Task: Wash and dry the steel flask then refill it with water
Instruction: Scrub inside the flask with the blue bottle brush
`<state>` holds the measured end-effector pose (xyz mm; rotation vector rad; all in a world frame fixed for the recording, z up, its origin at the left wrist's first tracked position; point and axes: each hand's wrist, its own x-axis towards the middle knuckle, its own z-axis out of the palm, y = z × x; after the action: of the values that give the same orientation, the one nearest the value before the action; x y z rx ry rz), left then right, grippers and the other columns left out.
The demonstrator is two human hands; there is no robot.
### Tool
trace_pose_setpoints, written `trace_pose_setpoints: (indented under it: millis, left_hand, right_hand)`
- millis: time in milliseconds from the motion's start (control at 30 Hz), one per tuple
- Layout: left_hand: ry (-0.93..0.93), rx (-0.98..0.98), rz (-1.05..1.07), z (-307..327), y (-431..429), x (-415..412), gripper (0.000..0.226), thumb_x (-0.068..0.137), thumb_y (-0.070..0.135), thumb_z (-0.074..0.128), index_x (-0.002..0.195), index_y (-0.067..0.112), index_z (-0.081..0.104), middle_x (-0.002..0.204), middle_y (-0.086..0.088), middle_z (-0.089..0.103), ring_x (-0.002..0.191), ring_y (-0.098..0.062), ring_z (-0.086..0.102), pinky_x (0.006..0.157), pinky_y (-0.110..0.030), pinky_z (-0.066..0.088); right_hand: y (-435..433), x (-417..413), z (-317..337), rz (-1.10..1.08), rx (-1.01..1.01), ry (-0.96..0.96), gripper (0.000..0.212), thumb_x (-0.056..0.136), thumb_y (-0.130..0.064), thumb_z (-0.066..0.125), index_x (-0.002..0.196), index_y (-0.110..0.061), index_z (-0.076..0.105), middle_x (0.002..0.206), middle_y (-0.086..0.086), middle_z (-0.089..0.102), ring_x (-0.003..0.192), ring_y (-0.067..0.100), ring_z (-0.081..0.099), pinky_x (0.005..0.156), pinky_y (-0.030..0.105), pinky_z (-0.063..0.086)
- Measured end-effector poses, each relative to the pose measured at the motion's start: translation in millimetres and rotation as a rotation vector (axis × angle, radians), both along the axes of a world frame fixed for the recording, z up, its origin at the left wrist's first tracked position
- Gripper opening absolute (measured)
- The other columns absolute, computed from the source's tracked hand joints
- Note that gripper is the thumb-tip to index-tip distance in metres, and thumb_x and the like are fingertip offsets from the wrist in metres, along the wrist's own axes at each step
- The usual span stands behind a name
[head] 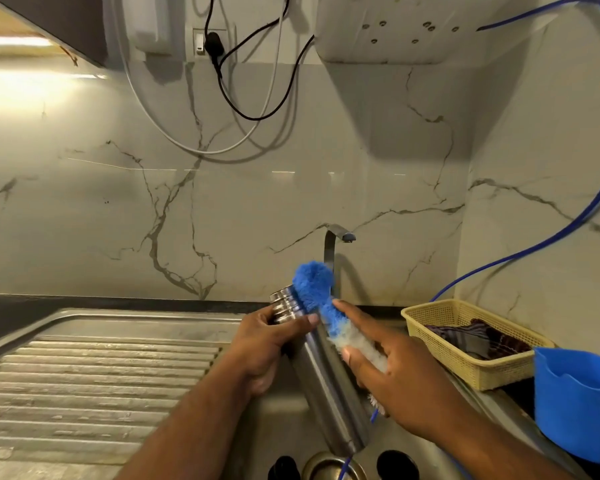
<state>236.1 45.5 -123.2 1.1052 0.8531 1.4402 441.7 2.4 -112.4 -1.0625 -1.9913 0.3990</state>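
Over the stainless sink basin (284, 427), near centre: a tall cylindrical brushed steel flask (326, 386), tilted, threaded open mouth up toward the far left, base down near the round drain (329, 465). Left hand (267, 344) wrapped round the flask's upper body just below the threads, fingertips showing on the right side. Right hand (388, 368) just right of the flask, thumb and curled fingers closed on the white bristled stretch of a fluffy blue-and-white bottle brush (314, 285), forefinger laid straight along the blue part. Blue brush head lying against the right side of the flask's mouth. Behind, a bent steel tap (333, 244) before the veined marble wall. Far to the left, a ribbed steel drainboard (101, 375). To the right, a yellow perforated plastic basket (440, 344) holding a dark cloth (471, 337); nearer, a blue plastic jug (575, 400). Thin blue tube (551, 244) looping down the right wall.
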Motion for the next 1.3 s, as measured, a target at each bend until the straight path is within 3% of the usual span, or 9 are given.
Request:
trace_pose_setpoints:
  millis: [67,133,267,433,567,667,967,1167,1300]
  left_hand:
    - [-0.019,0.004,0.030,2,0,0,0.044,0.065,0.012,0.084,0.106,0.004,0.070,0.095,-0.016,0.076,0.082,-0.026,0.074,0.073,-0.036,0.061]
    - [-0.020,0.010,0.028,3,-3,1,0.051,0.064,0.018,0.086,0.110,0.009,0.068,0.097,-0.015,0.076,0.086,-0.029,0.073,0.080,-0.041,0.060]
    - [0.121,0.088,0.112,3,-4,4,0.060,0.063,0.032,0.089,0.115,0.015,0.065,0.105,-0.013,0.075,0.093,-0.026,0.074,0.078,-0.034,0.059]
    - [0.036,0.025,-0.024,1,2,1,0.091,0.063,0.029,0.095,0.137,0.015,0.043,0.127,-0.021,0.065,0.111,-0.034,0.070,0.092,-0.046,0.059]
    - [0.005,0.061,-0.190,3,-2,-1,0.066,0.080,0.003,0.079,0.137,-0.002,0.045,0.131,-0.030,0.061,0.117,-0.040,0.065,0.100,-0.050,0.055]
    - [0.042,0.076,-0.156,3,-5,-10,0.050,0.081,0.001,0.071,0.127,-0.009,0.055,0.123,-0.033,0.064,0.107,-0.037,0.066,0.098,-0.048,0.054]
    - [0.136,0.091,0.076,10,-10,-2,0.055,0.063,0.015,0.088,0.113,0.011,0.065,0.094,-0.010,0.077,0.084,-0.025,0.075,0.071,-0.035,0.059]
    - [0.262,0.094,0.197,4,-5,-5,0.056,0.065,0.024,0.087,0.116,0.019,0.064,0.096,-0.007,0.077,0.085,-0.023,0.076,0.075,-0.040,0.060]
    - [0.488,0.177,0.190,-3,-5,-1,0.036,0.079,0.019,0.084,0.110,0.020,0.066,0.094,0.001,0.076,0.087,-0.011,0.074,0.079,-0.031,0.059]
  right_hand:
    - [0,-2,1,0.019,0.028,-0.011,0.063,0.101,-0.033,0.060,0.138,-0.074,0.032,0.136,-0.028,0.060,0.106,-0.014,0.059,0.100,0.021,0.050]
    - [2,-1,2,0.012,0.021,0.016,0.061,0.101,-0.030,0.060,0.138,-0.073,0.036,0.124,-0.022,0.068,0.084,-0.016,0.059,0.083,0.011,0.049]
    - [-1,-2,-1,0.047,0.023,0.047,0.060,0.101,-0.028,0.061,0.137,-0.071,0.041,0.122,-0.027,0.066,0.100,-0.016,0.062,0.087,0.011,0.051]
    - [3,3,0,0.044,-0.022,0.099,0.056,0.101,-0.025,0.062,0.136,-0.066,0.046,0.079,-0.027,0.061,0.065,-0.012,0.060,0.061,0.011,0.047]
    - [-2,2,0,0.041,-0.020,0.130,0.056,0.100,-0.023,0.062,0.135,-0.066,0.048,0.081,-0.023,0.065,0.061,-0.003,0.065,0.058,0.014,0.049]
    - [-5,-1,1,0.052,0.021,0.048,0.058,0.100,-0.027,0.063,0.134,-0.070,0.045,0.106,-0.026,0.072,0.074,-0.003,0.067,0.070,0.015,0.051]
    - [-8,-2,3,0.056,0.117,-0.010,0.059,0.100,-0.029,0.061,0.139,-0.069,0.040,0.104,-0.026,0.069,0.080,-0.015,0.063,0.070,0.007,0.048]
    - [-3,14,13,0.163,0.140,-0.265,0.060,0.101,-0.039,0.059,0.136,-0.078,0.029,0.120,-0.023,0.067,0.103,-0.002,0.064,0.088,0.018,0.052]
    - [3,21,17,0.050,0.320,-0.479,0.067,0.103,-0.038,0.054,0.139,-0.080,0.015,0.105,-0.021,0.063,0.085,-0.002,0.056,0.070,0.010,0.041]
